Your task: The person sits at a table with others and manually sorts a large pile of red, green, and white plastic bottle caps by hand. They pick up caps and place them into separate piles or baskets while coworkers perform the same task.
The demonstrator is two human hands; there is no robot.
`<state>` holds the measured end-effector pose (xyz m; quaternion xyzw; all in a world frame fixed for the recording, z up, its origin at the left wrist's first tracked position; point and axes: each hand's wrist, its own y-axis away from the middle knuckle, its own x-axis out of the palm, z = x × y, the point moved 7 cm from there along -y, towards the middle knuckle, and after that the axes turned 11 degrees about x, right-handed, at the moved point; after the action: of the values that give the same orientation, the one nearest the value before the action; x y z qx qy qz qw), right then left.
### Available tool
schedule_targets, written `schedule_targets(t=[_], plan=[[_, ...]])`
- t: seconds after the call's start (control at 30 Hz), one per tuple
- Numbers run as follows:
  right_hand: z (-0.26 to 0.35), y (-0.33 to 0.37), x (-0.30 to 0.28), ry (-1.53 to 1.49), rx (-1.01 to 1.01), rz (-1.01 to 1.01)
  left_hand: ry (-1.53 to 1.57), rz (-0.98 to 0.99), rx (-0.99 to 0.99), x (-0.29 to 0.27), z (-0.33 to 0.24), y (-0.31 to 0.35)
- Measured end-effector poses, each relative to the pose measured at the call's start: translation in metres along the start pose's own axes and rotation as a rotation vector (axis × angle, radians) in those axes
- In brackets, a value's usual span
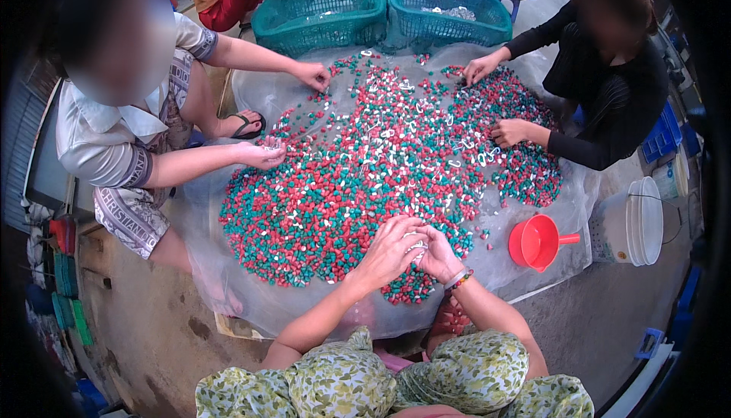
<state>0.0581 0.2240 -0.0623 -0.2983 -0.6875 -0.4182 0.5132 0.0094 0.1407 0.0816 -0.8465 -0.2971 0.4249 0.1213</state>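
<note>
Both my hands meet over the near edge of a broad pile of small red, green and white pieces. In my cupped right hand lie some small white pieces, partly hidden by fingers. My left hand reaches across to them with its fingers bent together; what its fingertips hold is hidden. Pale looped pieces are scattered among the red and green ones.
Clear plastic sheeting lies beneath the pile. A red scoop and white bucket stand at right. Two green baskets are at the far side. One person's hand at left holds white pieces; another person's hand works at right.
</note>
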Motion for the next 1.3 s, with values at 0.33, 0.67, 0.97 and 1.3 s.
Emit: schedule_targets(t=[0.33, 0.67, 0.97, 1.3], plan=[[0.211, -0.059, 0.215, 0.799, -0.408, -0.2, -0.044, -0.157, -0.318, -0.071, 0.07, 0.026], [0.327, -0.046, 0.284, 0.562, -0.7, -0.313, -0.035, -0.185, -0.308, -0.06, 0.095, 0.043], [0.193, -0.006, 0.18, 1.309, -0.127, -0.604, -0.036, 0.203, -0.082, 0.015, 0.126, -0.008], [0.168, -0.039, 0.081, 2.398, -0.413, -0.828, -0.285, 0.554, 0.225, 0.15, 0.076, 0.019]])
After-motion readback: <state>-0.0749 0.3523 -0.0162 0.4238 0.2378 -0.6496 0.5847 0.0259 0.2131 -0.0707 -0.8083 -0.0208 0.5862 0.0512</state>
